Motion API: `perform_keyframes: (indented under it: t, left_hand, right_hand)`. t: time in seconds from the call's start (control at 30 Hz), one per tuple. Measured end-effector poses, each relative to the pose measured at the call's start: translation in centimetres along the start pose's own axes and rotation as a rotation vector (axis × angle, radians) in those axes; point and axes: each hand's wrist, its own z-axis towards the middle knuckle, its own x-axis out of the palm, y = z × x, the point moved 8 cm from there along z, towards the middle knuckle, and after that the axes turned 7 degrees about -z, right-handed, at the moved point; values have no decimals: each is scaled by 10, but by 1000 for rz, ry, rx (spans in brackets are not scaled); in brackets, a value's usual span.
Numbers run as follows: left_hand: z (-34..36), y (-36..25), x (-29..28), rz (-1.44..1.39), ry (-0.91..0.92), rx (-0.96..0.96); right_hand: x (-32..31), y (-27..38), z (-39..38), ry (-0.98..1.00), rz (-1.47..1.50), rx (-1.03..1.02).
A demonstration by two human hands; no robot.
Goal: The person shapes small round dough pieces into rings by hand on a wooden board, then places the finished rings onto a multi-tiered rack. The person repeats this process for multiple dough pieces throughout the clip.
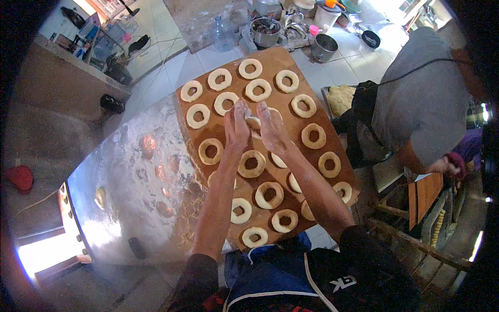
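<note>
My left hand [238, 129] and my right hand [271, 130] are raised side by side over a brown board [283, 161]. Between them they hold a pale dough ring [253, 122], gripped from both sides, with much of it hidden by my fingers. Several raw dough rings lie spread over the board, such as one dough ring [252, 164] below my hands and another dough ring [258, 90] just beyond them. My forearms cover parts of a few rings.
Left of the board is a shiny metal tabletop [119, 171] with floury smears. Close on the right, a person in a grey shirt [426, 88] bends beside a dough mass [341, 100]. Beyond the board stand a clear jug [222, 35] and metal pots [324, 48].
</note>
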Motion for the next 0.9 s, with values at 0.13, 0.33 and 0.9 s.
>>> perform_keyframes:
  t: [0.13,0.33,0.9]
  left_hand:
    - [13,36,13,-535,-178,-254]
    - [71,52,44,-155,-166,-155]
    - [237,102,77,1111,-30,-123]
  right_hand:
    - [-24,-24,24,-35,-48,119]
    - [-60,-28,88,-177,-106,-169]
    - [-146,-102,208,-282,-812,135]
